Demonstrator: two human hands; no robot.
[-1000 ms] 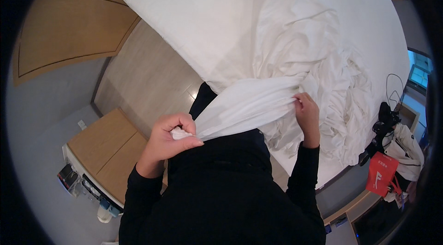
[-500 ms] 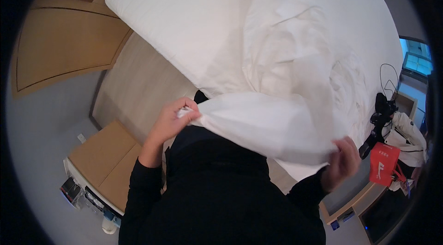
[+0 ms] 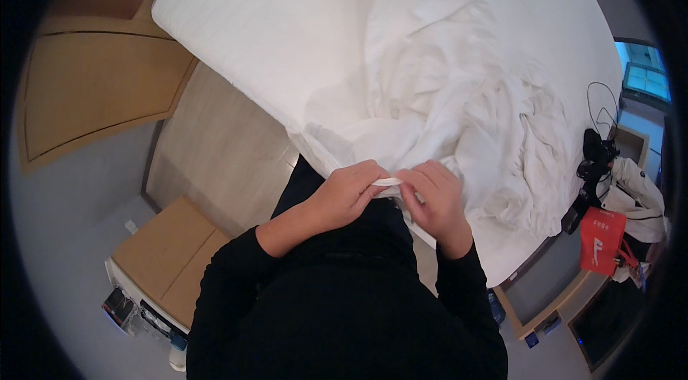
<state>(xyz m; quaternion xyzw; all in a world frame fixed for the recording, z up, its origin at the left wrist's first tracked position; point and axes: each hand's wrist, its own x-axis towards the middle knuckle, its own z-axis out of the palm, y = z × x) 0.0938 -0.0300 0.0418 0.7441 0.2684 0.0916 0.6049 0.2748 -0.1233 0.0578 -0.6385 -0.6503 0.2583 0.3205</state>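
Close together in front of my waist, my left hand [image 3: 349,194] and my right hand [image 3: 437,202] both pinch the edge of a white bed sheet [image 3: 476,118]. A narrow folded strip of its hem shows between the fingertips. From there the sheet runs away over the mattress [image 3: 251,18], rumpled in loose folds, thickest toward the right. Part of the sheet hangs down by my thighs at the near bed edge. What lies under the bunched cloth is hidden.
A wooden panel [image 3: 100,93] stands at the left, beside light floor [image 3: 215,143]. Near my left elbow is a brown-topped cabinet [image 3: 168,255]. At the right a red bag [image 3: 600,240], a white jacket [image 3: 634,197] and a black cable [image 3: 600,104] lie by a wooden-edged surface.
My hands were wide apart with the sheet's edge stretched between them. Now they have come together at the middle, and the raised cloth has dropped into folds on the bed.
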